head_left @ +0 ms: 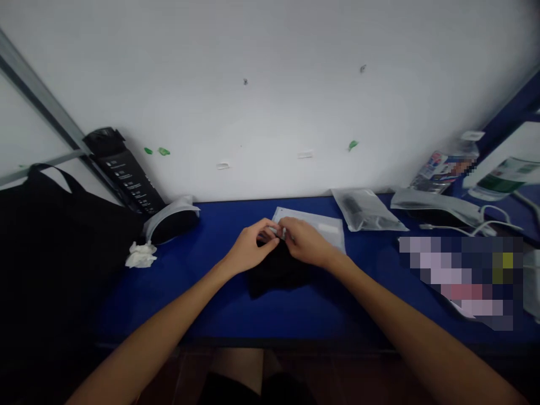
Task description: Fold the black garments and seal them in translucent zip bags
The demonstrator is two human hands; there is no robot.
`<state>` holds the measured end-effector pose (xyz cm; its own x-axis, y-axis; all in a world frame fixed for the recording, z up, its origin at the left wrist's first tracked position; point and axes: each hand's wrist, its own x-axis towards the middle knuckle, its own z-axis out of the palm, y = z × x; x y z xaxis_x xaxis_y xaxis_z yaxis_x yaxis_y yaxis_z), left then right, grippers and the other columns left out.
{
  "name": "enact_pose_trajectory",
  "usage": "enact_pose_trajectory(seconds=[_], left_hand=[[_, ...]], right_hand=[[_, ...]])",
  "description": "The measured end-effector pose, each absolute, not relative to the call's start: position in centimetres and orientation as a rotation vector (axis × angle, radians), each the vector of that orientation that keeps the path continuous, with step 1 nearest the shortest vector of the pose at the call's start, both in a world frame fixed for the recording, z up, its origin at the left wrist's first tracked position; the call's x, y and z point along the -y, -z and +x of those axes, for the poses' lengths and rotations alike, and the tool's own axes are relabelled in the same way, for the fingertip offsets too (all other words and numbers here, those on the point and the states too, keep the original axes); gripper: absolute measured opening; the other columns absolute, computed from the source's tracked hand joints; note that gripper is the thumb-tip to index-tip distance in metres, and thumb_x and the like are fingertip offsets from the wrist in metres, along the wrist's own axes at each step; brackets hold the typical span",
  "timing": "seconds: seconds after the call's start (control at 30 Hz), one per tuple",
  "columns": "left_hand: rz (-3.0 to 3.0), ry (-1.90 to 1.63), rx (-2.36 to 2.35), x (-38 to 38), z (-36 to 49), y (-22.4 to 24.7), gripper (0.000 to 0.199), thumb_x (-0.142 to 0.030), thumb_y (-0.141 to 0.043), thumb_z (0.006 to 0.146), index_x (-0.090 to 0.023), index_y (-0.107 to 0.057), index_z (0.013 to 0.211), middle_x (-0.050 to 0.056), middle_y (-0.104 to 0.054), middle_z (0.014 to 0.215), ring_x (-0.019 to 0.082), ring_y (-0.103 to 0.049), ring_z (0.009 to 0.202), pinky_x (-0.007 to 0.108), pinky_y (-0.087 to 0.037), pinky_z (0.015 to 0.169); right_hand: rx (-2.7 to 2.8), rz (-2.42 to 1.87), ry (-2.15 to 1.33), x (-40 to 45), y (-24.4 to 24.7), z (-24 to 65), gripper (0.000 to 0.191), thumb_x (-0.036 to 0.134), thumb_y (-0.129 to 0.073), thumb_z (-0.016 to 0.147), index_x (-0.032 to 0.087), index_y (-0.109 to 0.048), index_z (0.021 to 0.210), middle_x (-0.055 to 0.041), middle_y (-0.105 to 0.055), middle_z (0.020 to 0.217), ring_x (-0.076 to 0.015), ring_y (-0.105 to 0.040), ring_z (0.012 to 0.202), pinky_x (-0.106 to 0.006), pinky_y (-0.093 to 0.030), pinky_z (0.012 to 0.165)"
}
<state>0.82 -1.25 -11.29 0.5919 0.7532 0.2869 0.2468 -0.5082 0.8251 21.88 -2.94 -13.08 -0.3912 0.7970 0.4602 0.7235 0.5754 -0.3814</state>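
My left hand [252, 246] and my right hand [304, 242] meet over the middle of the blue table, fingers curled in pinches. A small pale item [275, 230] shows between the fingertips, too small to name. Below the hands lies a black, soft-looking item [276, 275], probably cloth, with its top edge hidden by my fingers. Behind my right hand a flat, translucent plastic bag [335, 228] with a white label rests on the table, partly covered by that hand.
On the left are a black bag [54, 242], a black bottle [126, 174], a pouch with black contents [175, 222] and crumpled tissue [141, 255]. To the right are a filled plastic bag [367, 209], another pouch [436, 205], a white cable [455, 228] and clear bottles [447, 163].
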Motion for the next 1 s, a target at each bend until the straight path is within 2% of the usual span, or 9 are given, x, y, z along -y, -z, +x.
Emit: enact_pose_trajectory(seconds=[0.07, 0.2, 0.3, 0.43, 0.6, 0.73, 0.8, 0.87, 1.0], left_hand=[[2.136, -0.941, -0.964, 0.7, 0.7, 12.0, 0.018, -0.026, -0.069, 0.093, -0.023, -0.074, 0.11, 0.001, -0.07, 0.088, 0.017, -0.067, 0.082, 0.033, -0.056, 0.081], [2.307, -1.002, -1.156, -0.5, 0.0, 12.7, 0.018, -0.038, -0.07, 0.094, -0.024, -0.08, 0.101, 0.004, -0.062, 0.094, 0.018, -0.062, 0.083, 0.034, -0.056, 0.078], [2.317, -1.052, -1.106, -0.6, -0.2, 12.6, 0.022, -0.044, -0.072, 0.094, -0.023, -0.079, 0.094, 0.007, -0.063, 0.107, 0.022, -0.065, 0.101, 0.036, -0.057, 0.084], [2.303, -1.081, -0.94, 0.2, 0.2, 11.7, 0.019, -0.041, -0.075, 0.093, -0.023, -0.076, 0.101, 0.008, -0.069, 0.12, 0.024, -0.067, 0.113, 0.039, -0.056, 0.098], [2.166, -1.027, -0.848, 1.0, 0.6, 11.1, 0.026, -0.036, -0.077, 0.093, -0.026, -0.067, 0.115, 0.002, -0.078, 0.106, 0.022, -0.074, 0.104, 0.037, -0.057, 0.097], [2.139, -1.096, -0.897, 0.8, 0.5, 11.3, 0.021, -0.029, -0.074, 0.095, -0.025, -0.063, 0.113, 0.001, -0.079, 0.097, 0.021, -0.077, 0.097, 0.036, -0.057, 0.095], [2.144, -1.134, -0.932, 0.7, 0.4, 11.5, 0.025, -0.023, -0.072, 0.094, -0.026, -0.061, 0.116, -0.001, -0.079, 0.092, 0.02, -0.077, 0.094, 0.036, -0.056, 0.096], [2.158, -1.15, -0.96, 0.5, 0.2, 11.6, 0.031, -0.018, -0.073, 0.092, -0.026, -0.058, 0.118, -0.003, -0.078, 0.088, 0.019, -0.076, 0.091, 0.035, -0.056, 0.096], [2.173, -1.163, -0.954, 0.5, 0.3, 11.6, 0.033, -0.009, -0.07, 0.087, -0.024, -0.058, 0.114, -0.005, -0.074, 0.081, 0.015, -0.073, 0.081, 0.029, -0.056, 0.087]], right_hand=[[2.196, -1.21, -0.167, 3.0, 13.1, 21.6, 0.03, 0.0, -0.048, 0.083, 0.021, -0.067, 0.092, -0.0083, -0.073, 0.096, -0.0248, -0.068, 0.089, -0.037, -0.051, 0.083], [2.144, -1.126, -0.172, 3.1, 12.9, 21.8, 0.045, -0.003, -0.049, 0.082, 0.023, -0.073, 0.109, -0.0081, -0.077, 0.113, -0.0273, -0.069, 0.107, -0.044, -0.052, 0.099], [2.114, -1.037, -0.205, 3.2, 12.7, 21.7, 0.042, -0.002, -0.047, 0.086, 0.024, -0.073, 0.107, -0.0073, -0.076, 0.108, -0.0257, -0.07, 0.103, -0.042, -0.054, 0.095], [1.977, -0.897, -0.254, 3.5, 12.5, 21.5, 0.024, 0.006, -0.05, 0.092, 0.024, -0.067, 0.091, -0.0064, -0.073, 0.101, -0.0228, -0.07, 0.095, -0.039, -0.056, 0.088], [1.922, -0.8, -0.249, 3.9, 12.2, 21.1, 0.023, 0.014, -0.053, 0.096, 0.025, -0.061, 0.078, -0.0063, -0.073, 0.102, -0.0214, -0.071, 0.095, -0.037, -0.058, 0.085], [1.918, -0.829, -0.202, 3.9, 12.1, 20.8, 0.018, 0.016, -0.055, 0.098, 0.025, -0.066, 0.086, -0.0062, -0.072, 0.102, -0.0214, -0.071, 0.095, -0.037, -0.056, 0.086], [1.929, -0.935, -0.144, 3.7, 12.2, 20.9, 0.013, 0.014, -0.06, 0.093, 0.024, -0.068, 0.095, -0.0065, -0.072, 0.104, -0.0233, -0.07, 0.098, -0.038, -0.054, 0.09], [1.964, -1.08, -0.096, 3.4, 12.5, 21.1, 0.018, 0.01, -0.062, 0.086, 0.023, -0.066, 0.097, -0.0062, -0.073, 0.102, -0.0259, -0.069, 0.1, -0.039, -0.05, 0.092], [1.932, -1.297, -0.036, 2.8, 13.2, 21.8, 0.021, 0.004, -0.059, 0.074, 0.022, -0.061, 0.084, -0.0032, -0.074, 0.091, -0.026, -0.069, 0.095, -0.039, -0.045, 0.091]])
